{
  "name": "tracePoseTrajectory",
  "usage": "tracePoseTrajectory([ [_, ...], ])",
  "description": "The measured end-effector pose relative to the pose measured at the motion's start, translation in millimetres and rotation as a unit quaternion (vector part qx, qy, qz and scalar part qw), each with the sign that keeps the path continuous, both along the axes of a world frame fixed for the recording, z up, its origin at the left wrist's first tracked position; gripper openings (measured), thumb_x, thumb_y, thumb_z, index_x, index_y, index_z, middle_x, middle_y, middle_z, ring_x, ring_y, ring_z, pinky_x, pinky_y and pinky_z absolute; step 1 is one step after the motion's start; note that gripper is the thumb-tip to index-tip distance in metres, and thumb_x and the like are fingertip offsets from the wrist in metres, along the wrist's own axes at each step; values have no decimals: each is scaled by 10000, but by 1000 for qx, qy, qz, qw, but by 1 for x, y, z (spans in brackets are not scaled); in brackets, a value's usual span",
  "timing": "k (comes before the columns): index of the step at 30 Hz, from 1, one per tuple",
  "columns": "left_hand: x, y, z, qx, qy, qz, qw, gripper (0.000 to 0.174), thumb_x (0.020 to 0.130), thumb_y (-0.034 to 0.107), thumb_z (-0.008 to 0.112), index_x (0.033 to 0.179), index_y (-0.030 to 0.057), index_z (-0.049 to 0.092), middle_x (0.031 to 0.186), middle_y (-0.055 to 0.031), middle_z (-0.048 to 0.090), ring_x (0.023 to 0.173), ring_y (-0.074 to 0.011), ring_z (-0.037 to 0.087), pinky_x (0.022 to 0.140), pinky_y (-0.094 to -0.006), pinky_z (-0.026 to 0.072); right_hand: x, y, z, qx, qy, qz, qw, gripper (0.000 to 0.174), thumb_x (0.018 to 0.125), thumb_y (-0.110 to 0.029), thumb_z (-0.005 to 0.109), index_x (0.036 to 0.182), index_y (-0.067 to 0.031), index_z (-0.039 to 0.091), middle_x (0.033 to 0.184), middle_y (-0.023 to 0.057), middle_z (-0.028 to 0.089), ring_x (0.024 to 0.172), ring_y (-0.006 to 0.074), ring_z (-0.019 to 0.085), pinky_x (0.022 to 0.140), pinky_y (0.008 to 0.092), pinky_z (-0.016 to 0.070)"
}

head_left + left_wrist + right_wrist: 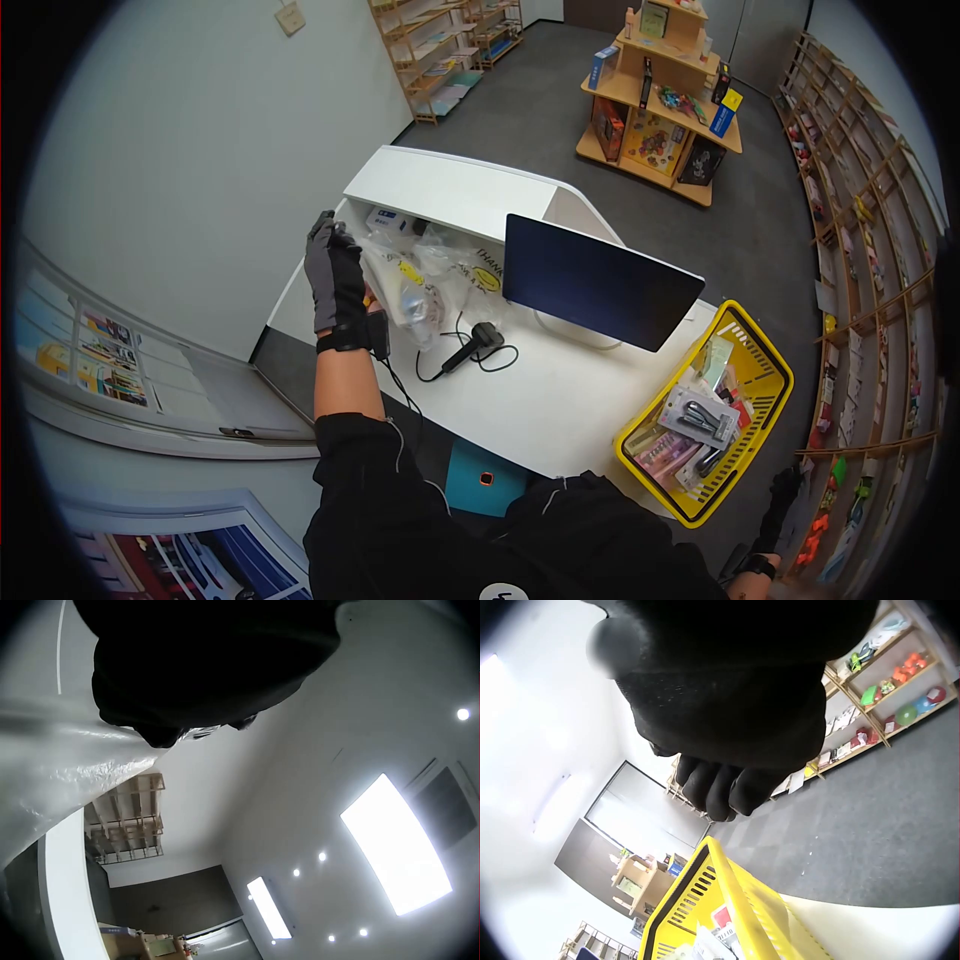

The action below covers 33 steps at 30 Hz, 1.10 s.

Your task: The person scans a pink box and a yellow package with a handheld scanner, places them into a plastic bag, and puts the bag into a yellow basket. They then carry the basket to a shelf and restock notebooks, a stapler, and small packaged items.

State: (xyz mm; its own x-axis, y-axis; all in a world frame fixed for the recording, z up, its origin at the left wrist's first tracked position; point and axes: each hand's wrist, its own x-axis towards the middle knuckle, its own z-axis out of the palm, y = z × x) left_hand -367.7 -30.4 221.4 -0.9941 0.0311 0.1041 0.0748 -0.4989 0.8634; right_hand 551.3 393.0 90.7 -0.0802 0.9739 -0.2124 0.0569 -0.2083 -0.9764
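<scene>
My gloved left hand (335, 272) is raised over the left end of the white counter and pinches the top of a clear plastic bag (412, 300). In the left wrist view the stretched plastic bag (82, 769) runs down from the dark glove (202, 667). Yellow print and several small items show through the film. Off the counter's right side hangs my gloved right hand (787, 488), its fingers (720, 791) loosely curled with nothing in them. A yellow shopping basket (628, 447) full of packaged goods is nearest to it.
A black handheld scanner (474, 346) lies on the counter (575, 400) with its cable looped around it. Behind it stands a monitor (600, 280). More plastic bags (470, 270) are bunched under the raised shelf (450, 190). A wooden display stand (655, 110) is on the floor beyond.
</scene>
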Motion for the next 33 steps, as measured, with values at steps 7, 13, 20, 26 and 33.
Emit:
tracePoseTrajectory([
  [7,69,-19,98,-54,111,37,992,284,1124,154,552,1347,20,666,941,-27,627,806,-114,594,714,-268,523,5,25,-38,31,19,36,999,494,1186,-355,447,1590,-81,520,1270,29,698,1002,147,679,861,260,514],
  [13,176,-13,187,-75,169,-39,982,336,1161,186,518,1426,21,639,991,-52,658,888,-98,621,768,-224,524,-87,17,35,5,117,97,988,487,1175,-373,465,1485,-25,607,1174,92,745,979,193,713,838,320,551],
  [20,299,18,237,-305,223,-58,924,369,1170,228,518,1455,20,623,999,-53,670,855,-102,627,756,-213,529,-164,-13,112,-72,174,282,941,392,1129,-259,540,1344,48,652,1098,167,764,975,270,750,929,392,590],
  [26,429,97,246,-173,95,-220,955,378,1178,210,481,1472,1,595,1027,-73,675,878,-101,648,764,-227,549,-209,-47,104,-156,109,514,837,687,1041,-279,680,1640,-43,439,1411,159,670,1236,259,687,1025,414,569],
  [33,540,191,225,-53,-21,-379,924,363,1170,166,484,1464,-25,579,1031,-74,665,888,-94,638,745,-227,537,-200,-48,35,-368,451,425,694,621,1027,-271,730,1573,-74,511,1516,69,614,1313,192,637,1063,358,559],
])
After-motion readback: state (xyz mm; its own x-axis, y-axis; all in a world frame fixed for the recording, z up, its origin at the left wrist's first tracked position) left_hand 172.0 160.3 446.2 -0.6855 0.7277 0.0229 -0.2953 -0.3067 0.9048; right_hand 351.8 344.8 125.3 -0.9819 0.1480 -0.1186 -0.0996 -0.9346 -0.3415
